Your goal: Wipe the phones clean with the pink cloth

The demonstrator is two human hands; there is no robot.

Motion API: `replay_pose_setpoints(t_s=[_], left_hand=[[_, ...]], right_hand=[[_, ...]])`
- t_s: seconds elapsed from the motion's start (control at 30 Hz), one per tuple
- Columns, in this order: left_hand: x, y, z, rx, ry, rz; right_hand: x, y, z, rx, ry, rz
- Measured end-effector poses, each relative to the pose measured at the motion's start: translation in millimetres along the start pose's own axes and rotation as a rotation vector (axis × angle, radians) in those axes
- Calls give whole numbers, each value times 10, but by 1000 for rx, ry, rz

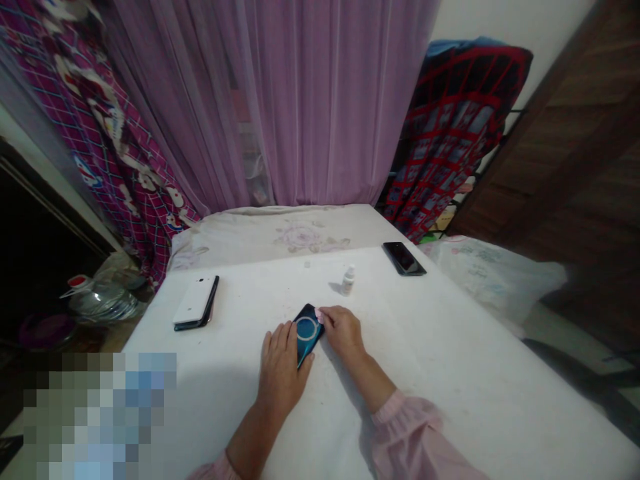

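The person is leaning over a white table (450,373), both arms coming in from the bottom edge in pink sleeves (410,433). The L hand (281,370) is lying flat, palm down, fingers stretched out and close together, w/ the fingertips (289,329) resting on the left edge of a dark phone (307,331). It's pressing on the phone, not gripping anything. That phone is lying face up near the table's centre, set diagonally, its screen showing a blue ring. The R hand (343,333) is sitting just right of the phone, fingers curled in, tips touching the phone's top-right corner. Something pale pink is showing at those tips, but it's too small to make out, so can't tell if the R hand is pinching anything.

A small white dropper bottle (348,280) is standing upright just beyond the R hand, not touching it. Further back & right, a black phone (404,258) is lying flat near the table's far edge. At left, well apart from the hands, a white phone (193,300) is lying stacked on a dark device (213,299), whose edge is peeking out. Behind the table a purple curtain (300,100) is hanging, w/ a pink patterned cloth (100,133) at left & a red-black blanket (450,133) at right. A plastic bag (490,273) is sitting beside the table's right side.
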State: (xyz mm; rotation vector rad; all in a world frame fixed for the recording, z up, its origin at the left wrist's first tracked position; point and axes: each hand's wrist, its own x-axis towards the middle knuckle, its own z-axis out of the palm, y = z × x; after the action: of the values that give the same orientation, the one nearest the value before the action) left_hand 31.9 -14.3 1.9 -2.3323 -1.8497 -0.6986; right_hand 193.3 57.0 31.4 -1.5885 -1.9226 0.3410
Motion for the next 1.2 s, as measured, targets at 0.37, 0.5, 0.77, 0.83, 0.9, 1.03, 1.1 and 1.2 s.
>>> replay_pose_setpoints(t_s=[0.37,0.5,0.77,0.83,0.9,1.03,1.1,1.2], left_hand=[[19,25,-51,9,-52,-33],[32,46,-102,-3,-58,-40],[31,8,-118,-38,-56,-13],[31,0,-114,-36,-63,-10],[34,3,-116,-30,-66,-14],[36,36,-133,-21,-77,-25],[34,56,-146,-23,-82,-33],[35,78,-175,-46,-93,-48]], right_hand=[[258,-109,81,-85,-102,-23],[-40,151,-73,-64,-54,-14],[130,13,-4,-69,-94,12],[270,-92,73,-77,-106,1],[344,-154,120,-80,-111,-7],[234,-86,75,-53,-102,-21],[98,14,-7,-42,-102,-15],[-66,138,-128,-29,-116,22]])
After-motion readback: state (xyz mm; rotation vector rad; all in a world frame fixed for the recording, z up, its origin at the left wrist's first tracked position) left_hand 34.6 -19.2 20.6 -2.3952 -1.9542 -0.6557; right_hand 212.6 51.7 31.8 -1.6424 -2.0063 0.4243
